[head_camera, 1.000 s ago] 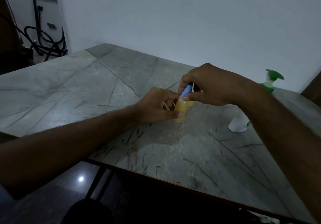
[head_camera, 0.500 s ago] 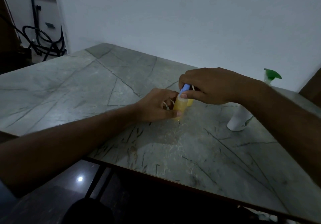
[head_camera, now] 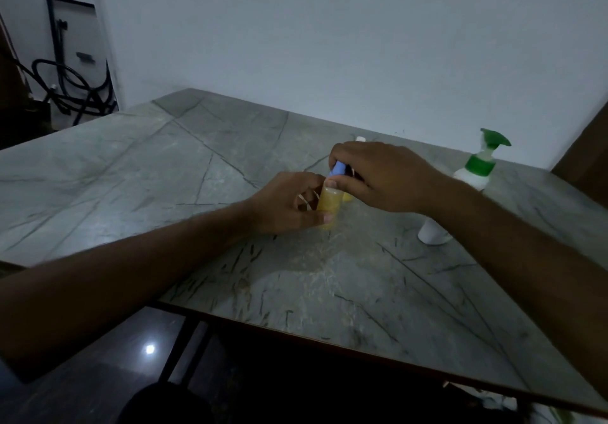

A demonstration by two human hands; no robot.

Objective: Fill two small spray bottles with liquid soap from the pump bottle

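Note:
A small spray bottle (head_camera: 329, 204) full of yellow liquid stands on the grey marble table (head_camera: 164, 173). My left hand (head_camera: 283, 204) grips its body from the left. My right hand (head_camera: 378, 173) comes from above, fingers pinched on the bottle's blue spray top (head_camera: 338, 169). A second small bottle (head_camera: 348, 197) with yellow liquid stands just behind, mostly hidden by my right hand; its white tip (head_camera: 360, 139) pokes out above my knuckles. The white pump bottle (head_camera: 467, 177) with a green pump head stands to the right, partly behind my right forearm.
The table's near edge (head_camera: 329, 344) runs diagonally across the lower view, with dark floor under it. A white wall stands behind the table. Black hoses and a rack (head_camera: 65, 88) are at the far left.
Both hands stay on the same bottle, the right hand shifting slightly on the blue top. The second bottle's white tip has come into sight behind my right hand.

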